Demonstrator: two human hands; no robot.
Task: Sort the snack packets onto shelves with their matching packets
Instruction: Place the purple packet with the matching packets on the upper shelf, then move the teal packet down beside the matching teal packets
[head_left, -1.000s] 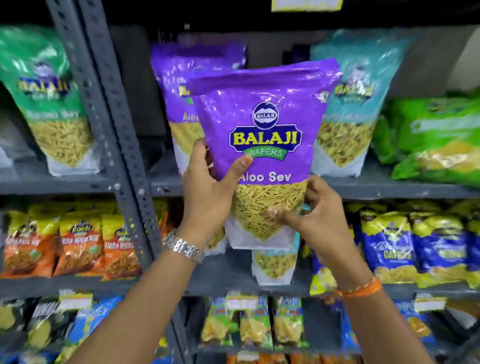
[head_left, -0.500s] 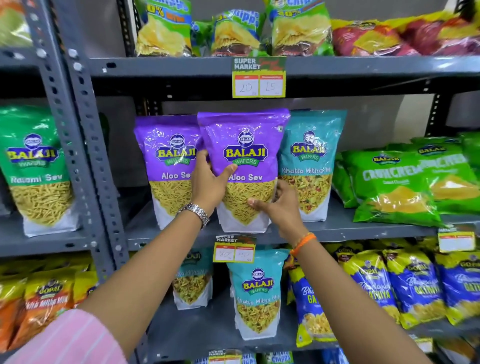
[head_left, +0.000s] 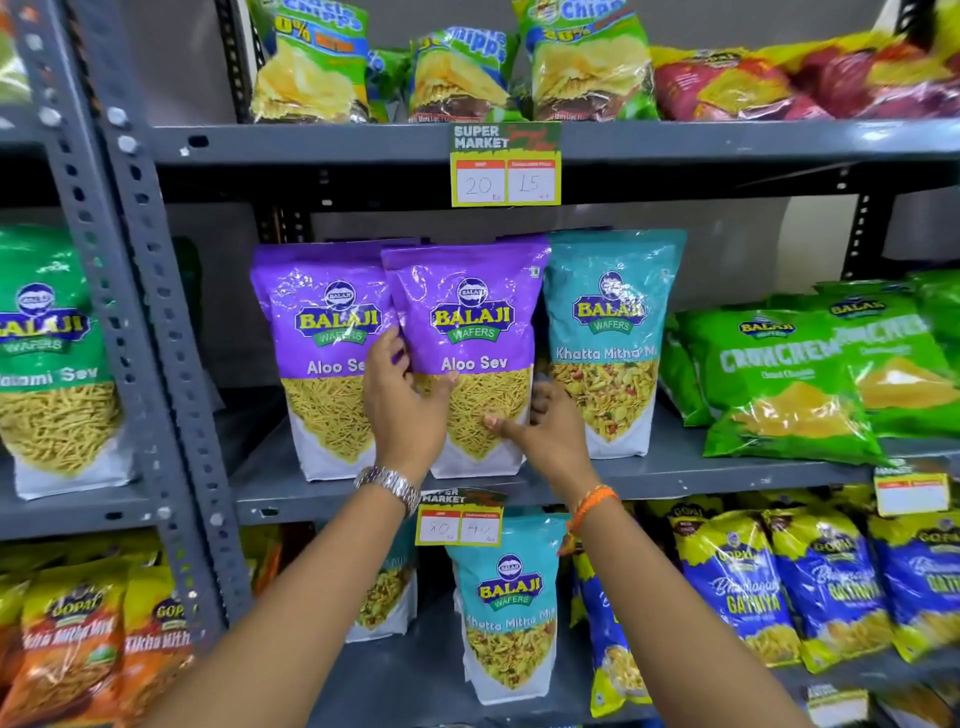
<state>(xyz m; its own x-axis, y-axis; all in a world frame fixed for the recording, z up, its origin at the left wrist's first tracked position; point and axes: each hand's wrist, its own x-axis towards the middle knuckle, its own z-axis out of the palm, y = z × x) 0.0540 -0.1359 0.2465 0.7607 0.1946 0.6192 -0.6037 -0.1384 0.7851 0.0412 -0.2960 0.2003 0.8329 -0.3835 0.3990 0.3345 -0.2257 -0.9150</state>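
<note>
The shelving unit (head_left: 675, 143) carries snack packets grouped by kind on each shelf. The middle shelf (head_left: 675, 475) holds, from its left end, a standing purple Aloo Sev packet (head_left: 327, 364), the handled Aloo Sev packet (head_left: 470, 332), a teal Khatta Mitha packet (head_left: 610, 338) and green packets (head_left: 789, 384). The handled packet stands upright with its base on the shelf, overlapping the matching purple packet and just beside the teal one. The left hand (head_left: 402, 410) grasps its left edge; the right hand (head_left: 540, 426) grasps its lower right corner. Judged status: this packet is placed with its match; release of both grips remains. A second Khatta Mitha packet (head_left: 511, 603) stands on the shelf below and may require relocation.
</note>
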